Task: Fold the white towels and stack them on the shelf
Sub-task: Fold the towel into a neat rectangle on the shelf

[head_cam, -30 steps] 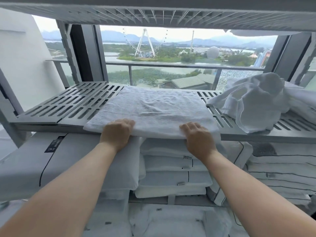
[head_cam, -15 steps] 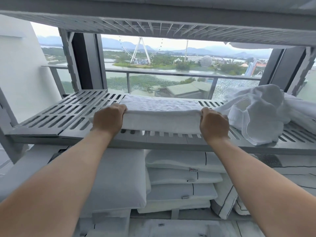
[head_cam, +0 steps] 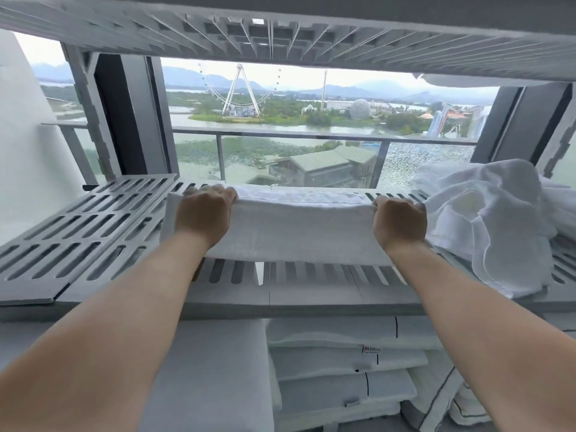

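A white towel [head_cam: 299, 226] lies folded over on the slotted grey shelf [head_cam: 78, 232], its fold running left to right toward the shelf's back. My left hand [head_cam: 202, 213] grips the towel's left end at the fold. At the right end my right hand [head_cam: 399, 222] holds the same folded edge. A heap of crumpled white towels [head_cam: 486, 219] sits on the shelf just right of my right hand, touching the folded towel's end.
Another slotted shelf [head_cam: 280, 29] hangs close overhead. Below the working shelf lie stacked white pillows and folded linen [head_cam: 343, 369]. Behind the shelf are a dark window frame [head_cam: 131, 120] and a balcony railing [head_cam: 280, 135]. A white wall [head_cam: 21, 151] stands at the left.
Both hands carried the towel's near edge away from me and over onto its far part, folding it in half. The hands now rest farther back on the shelf.
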Demonstrator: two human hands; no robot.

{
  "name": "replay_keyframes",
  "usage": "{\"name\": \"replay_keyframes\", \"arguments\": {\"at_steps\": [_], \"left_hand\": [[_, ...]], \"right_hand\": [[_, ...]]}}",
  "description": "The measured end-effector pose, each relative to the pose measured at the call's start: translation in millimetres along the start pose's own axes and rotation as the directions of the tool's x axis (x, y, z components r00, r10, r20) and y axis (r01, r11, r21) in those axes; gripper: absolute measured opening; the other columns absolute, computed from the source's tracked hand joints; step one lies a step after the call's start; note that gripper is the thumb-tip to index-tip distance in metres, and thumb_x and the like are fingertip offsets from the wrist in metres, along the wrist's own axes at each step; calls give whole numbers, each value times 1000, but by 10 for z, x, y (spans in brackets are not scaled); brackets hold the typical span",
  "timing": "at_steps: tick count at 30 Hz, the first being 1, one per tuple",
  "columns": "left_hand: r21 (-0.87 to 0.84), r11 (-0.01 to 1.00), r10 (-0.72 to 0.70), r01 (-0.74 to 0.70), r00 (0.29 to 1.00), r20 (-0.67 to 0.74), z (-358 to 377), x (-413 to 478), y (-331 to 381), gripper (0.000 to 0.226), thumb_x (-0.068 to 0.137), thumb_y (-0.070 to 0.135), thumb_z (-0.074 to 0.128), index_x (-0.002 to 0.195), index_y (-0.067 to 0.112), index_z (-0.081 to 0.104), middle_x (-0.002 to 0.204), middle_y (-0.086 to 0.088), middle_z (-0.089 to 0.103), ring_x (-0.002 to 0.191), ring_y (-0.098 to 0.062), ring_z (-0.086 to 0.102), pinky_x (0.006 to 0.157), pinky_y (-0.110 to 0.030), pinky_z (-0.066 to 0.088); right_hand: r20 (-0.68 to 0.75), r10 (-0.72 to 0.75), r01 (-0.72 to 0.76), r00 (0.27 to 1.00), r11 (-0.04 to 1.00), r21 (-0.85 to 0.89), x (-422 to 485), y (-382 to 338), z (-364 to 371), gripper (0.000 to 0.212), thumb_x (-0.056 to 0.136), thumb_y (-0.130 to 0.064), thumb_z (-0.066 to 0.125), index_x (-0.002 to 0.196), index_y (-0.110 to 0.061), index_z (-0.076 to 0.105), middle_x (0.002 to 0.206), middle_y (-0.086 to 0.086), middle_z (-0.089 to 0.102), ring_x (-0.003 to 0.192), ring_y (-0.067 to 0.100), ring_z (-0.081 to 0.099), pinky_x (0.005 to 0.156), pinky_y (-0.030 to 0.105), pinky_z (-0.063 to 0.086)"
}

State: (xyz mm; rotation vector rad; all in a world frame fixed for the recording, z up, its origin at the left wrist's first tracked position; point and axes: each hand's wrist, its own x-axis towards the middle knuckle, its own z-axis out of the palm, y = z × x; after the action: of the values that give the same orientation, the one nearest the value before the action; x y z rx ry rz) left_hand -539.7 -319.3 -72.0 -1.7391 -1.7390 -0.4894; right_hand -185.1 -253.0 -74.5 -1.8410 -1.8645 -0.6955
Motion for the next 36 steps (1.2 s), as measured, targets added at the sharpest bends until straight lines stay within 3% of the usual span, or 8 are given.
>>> {"name": "replay_keyframes", "arguments": {"at_steps": [4,6,8,12,17,24,31,36], "left_hand": [[-22,999,-43,46,991,127,347,210,-7,22,99,20,47,108,21,68,95,-2,72,81,-23,63,87,-42,45],[-84,994,-44,75,943,331,500,281,-12,20,98,24,48,109,28,65,106,2,68,92,-19,59,88,-38,47],[-132,986,-25,100,878,477,624,329,-12,18,97,24,48,104,31,62,111,3,63,101,-18,57,90,-40,51],[-130,978,-93,162,900,425,764,358,24,20,98,23,45,97,28,64,105,5,60,103,-17,54,84,-38,50],[-152,972,-97,180,893,439,803,358,40,21,102,21,38,99,20,60,106,0,59,102,-21,53,91,-42,49],[-133,971,-158,197,953,260,752,575,125,17,103,18,30,101,19,47,99,-2,58,76,-24,55,68,-38,41],[-202,966,-57,160,896,441,982,551,107,21,103,18,36,106,19,56,113,0,54,102,-19,49,89,-37,45],[-126,977,-91,171,874,478,971,569,85,27,101,15,34,114,18,57,118,0,53,104,-19,50,91,-37,45]], "right_hand": [[379,51,-109,924,985,132,313,-22,296,26,94,-13,48,113,-17,67,118,11,67,113,33,60,104,46,40],[545,59,-165,837,975,148,403,-23,436,32,91,-12,47,118,-13,64,127,14,62,120,36,56,107,51,40],[586,44,-144,809,982,125,519,-30,529,33,87,-10,46,116,-10,61,129,14,60,121,36,55,104,48,40],[493,-95,68,865,995,72,730,-151,663,26,87,-15,45,107,-13,61,118,13,64,111,32,57,95,44,35],[260,-293,222,920,937,271,637,-277,970,38,98,-42,44,87,-14,67,91,8,70,87,29,64,79,35,50],[59,-162,141,985,953,268,648,-195,954,50,99,-51,41,76,-16,69,74,9,68,70,28,62,61,32,41],[163,-178,139,970,964,229,602,-152,1033,50,96,-55,44,66,-18,60,60,-2,56,60,23,53,55,28,36],[221,-101,22,970,943,332,599,-71,927,42,100,-39,46,66,-16,54,73,11,67,73,31,61,67,37,50]]}}
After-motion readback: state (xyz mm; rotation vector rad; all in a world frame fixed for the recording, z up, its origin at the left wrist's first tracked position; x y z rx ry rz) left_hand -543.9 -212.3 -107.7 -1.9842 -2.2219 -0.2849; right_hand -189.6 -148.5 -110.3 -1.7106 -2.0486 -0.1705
